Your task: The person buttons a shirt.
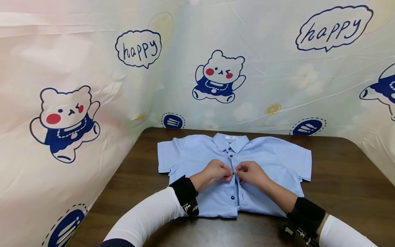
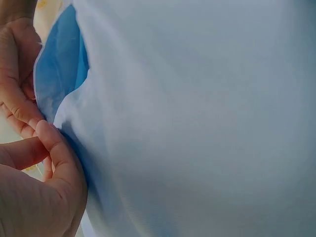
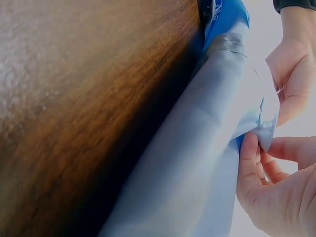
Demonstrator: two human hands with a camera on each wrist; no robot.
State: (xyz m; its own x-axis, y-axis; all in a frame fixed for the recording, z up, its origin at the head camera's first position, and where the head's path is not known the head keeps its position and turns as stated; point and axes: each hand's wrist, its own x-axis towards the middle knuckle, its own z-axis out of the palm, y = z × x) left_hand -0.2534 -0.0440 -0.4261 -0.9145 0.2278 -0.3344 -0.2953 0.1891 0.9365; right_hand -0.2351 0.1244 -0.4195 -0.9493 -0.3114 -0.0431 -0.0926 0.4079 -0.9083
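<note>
Below the collar (image 1: pixel 221 143), our left hand (image 1: pixel 217 171) and right hand (image 1: pixel 251 174) pinch the front edges (image 1: pixel 233 188) of a blue shirt (image 1: pixel 259 153) on the surface (image 1: pixel 330 164), apparently mid-buttoning, a careful push-through likely needed next.

Pale blue shirt (image 2: pixel 187 108) fills most of view, blurry at right. Left hand (image 2: pixel 47 197), lower left, pinches shirt edge, thumb against forefinger. Right hand (image 2: pixel 17 74), upper left, fingers at same edge, just beside left's fingertips. Edge bows out above them, deeper blue fold (image 2: pixel 59 59) showing.
</note>
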